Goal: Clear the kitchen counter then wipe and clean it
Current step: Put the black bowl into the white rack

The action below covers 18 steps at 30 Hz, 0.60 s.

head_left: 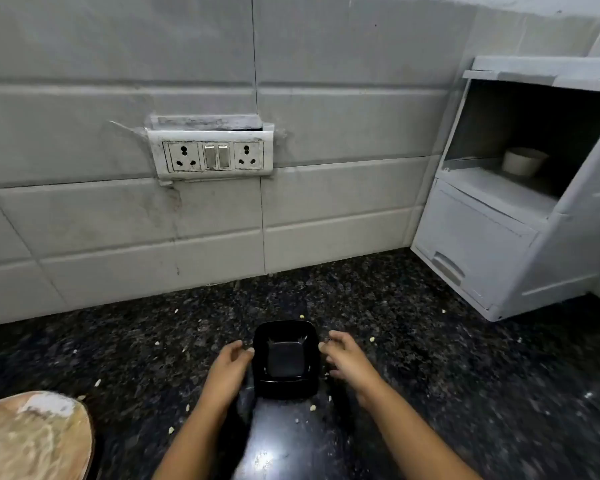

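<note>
A black square bowl point(285, 358) stands empty on the dark speckled granite counter point(430, 358), near the front middle. My left hand point(227, 370) lies against the bowl's left side, its thumb tip at the rim. On the bowl's right side, my right hand point(347, 358) has loosely bent fingers with their tips at or just off the rim. Neither hand plainly grips the bowl. Small pale crumbs point(313, 407) are scattered on the counter around the bowl.
A round wooden board point(32, 438) dusted with flour sits at the front left. A white plastic drawer unit point(499, 244) stands at the back right with a small white cup point(522, 161) in its open shelf. A socket panel point(215, 154) is on the tiled wall.
</note>
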Tool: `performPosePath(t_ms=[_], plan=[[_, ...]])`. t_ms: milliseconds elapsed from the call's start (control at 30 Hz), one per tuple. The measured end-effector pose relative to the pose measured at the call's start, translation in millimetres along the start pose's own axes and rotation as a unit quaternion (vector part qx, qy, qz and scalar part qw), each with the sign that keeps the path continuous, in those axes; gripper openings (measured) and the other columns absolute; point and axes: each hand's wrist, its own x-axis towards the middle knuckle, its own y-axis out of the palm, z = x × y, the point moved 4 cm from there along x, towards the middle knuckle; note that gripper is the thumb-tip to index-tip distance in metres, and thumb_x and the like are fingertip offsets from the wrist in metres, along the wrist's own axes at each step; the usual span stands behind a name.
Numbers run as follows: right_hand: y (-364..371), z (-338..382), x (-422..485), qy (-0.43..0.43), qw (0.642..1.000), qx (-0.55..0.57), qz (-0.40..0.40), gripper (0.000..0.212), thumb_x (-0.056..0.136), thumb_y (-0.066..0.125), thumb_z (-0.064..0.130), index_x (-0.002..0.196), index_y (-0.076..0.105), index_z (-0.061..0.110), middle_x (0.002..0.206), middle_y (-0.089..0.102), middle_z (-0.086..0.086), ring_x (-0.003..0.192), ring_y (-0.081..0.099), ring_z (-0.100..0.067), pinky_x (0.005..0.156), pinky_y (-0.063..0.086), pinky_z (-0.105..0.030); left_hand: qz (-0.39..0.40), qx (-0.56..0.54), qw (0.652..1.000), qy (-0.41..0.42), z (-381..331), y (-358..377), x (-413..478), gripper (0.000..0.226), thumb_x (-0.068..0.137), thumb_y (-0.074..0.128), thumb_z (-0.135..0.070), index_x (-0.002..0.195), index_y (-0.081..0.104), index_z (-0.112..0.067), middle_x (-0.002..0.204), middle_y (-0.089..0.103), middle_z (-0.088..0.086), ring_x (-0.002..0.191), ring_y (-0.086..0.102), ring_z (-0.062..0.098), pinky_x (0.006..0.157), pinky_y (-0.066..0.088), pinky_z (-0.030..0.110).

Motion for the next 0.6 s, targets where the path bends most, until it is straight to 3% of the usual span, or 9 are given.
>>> performPosePath(t_ms=[133, 233, 300, 400, 500, 600], plan=[[10.9, 0.2, 16.8, 0.032, 0.999, -0.004, 0.032, 0.045, 0.095, 0.056, 0.023, 0.136, 0.040, 0.017, 0.134, 0.049, -0.002, 0.109, 0.051, -0.014, 0.083, 0.043, -0.027, 0.026, -0.011, 0.999, -0.043, 5.3, 7.5, 9.6, 0.031, 0.098, 0.051, -0.023, 0.126, 0.056, -0.011, 0.116, 0.065, 0.010, 0.107, 0.062, 0.027, 0.072, 0.042, 0.029], [11.2, 1.5, 24.9, 0.062, 0.997, 0.009, 0.047, 0.036, 0.095, 0.055, 0.022, 0.130, 0.046, 0.018, 0.111, 0.057, 0.004, 0.092, 0.054, -0.009, 0.074, 0.044, -0.026, 0.017, -0.018, 0.999, -0.048, 4.7, 13.9, 7.4, 0.029, 0.098, 0.051, -0.025, 0.123, 0.056, -0.013, 0.110, 0.065, 0.007, 0.101, 0.061, 0.023, 0.071, 0.042, 0.029], [7.2, 2.2, 29.0, 0.076, 0.994, 0.045, 0.058, 0.026, 0.094, 0.056, 0.020, 0.120, 0.052, 0.020, 0.103, 0.060, 0.003, 0.085, 0.053, -0.008, 0.076, 0.044, -0.028, -0.006, -0.005, 1.000, -0.026, -0.9, 21.3, 2.3, 0.029, 0.097, 0.052, -0.022, 0.124, 0.054, -0.012, 0.106, 0.062, 0.004, 0.095, 0.057, 0.018, 0.076, 0.044, 0.030], [-6.7, 6.9, 35.5, 0.056, 0.994, 0.076, 0.062, 0.029, 0.092, 0.058, 0.012, 0.120, 0.053, 0.016, 0.098, 0.059, 0.005, 0.085, 0.055, -0.009, 0.075, 0.044, -0.029, -0.056, 0.001, 0.998, 0.016, -19.2, 32.8, -7.6, 0.033, 0.095, 0.055, -0.015, 0.127, 0.055, -0.006, 0.115, 0.062, 0.009, 0.111, 0.057, 0.023, 0.095, 0.042, 0.036], [-36.3, 20.7, 43.8, 0.014, 0.994, 0.100, 0.044, 0.034, 0.088, 0.062, 0.004, 0.119, 0.051, 0.013, 0.104, 0.059, 0.002, 0.089, 0.058, -0.015, 0.070, 0.046, -0.030, -0.069, -0.006, 0.996, 0.059, -52.5, 58.2, -17.8, 0.033, 0.094, 0.056, -0.010, 0.126, 0.056, -0.003, 0.110, 0.063, 0.008, 0.113, 0.059, 0.025, 0.093, 0.043, 0.033], [-74.1, 46.7, 48.4, -0.027, 0.989, 0.144, 0.027, 0.034, 0.087, 0.062, 0.002, 0.117, 0.050, 0.013, 0.110, 0.059, -0.003, 0.102, 0.060, -0.021, 0.085, 0.050, -0.040, -0.054, -0.022, 0.992, 0.114, -96.6, 94.4, -25.2, 0.036, 0.095, 0.055, -0.008, 0.130, 0.053, -0.002, 0.117, 0.061, 0.008, 0.111, 0.057, 0.019, 0.090, 0.040, 0.026]])
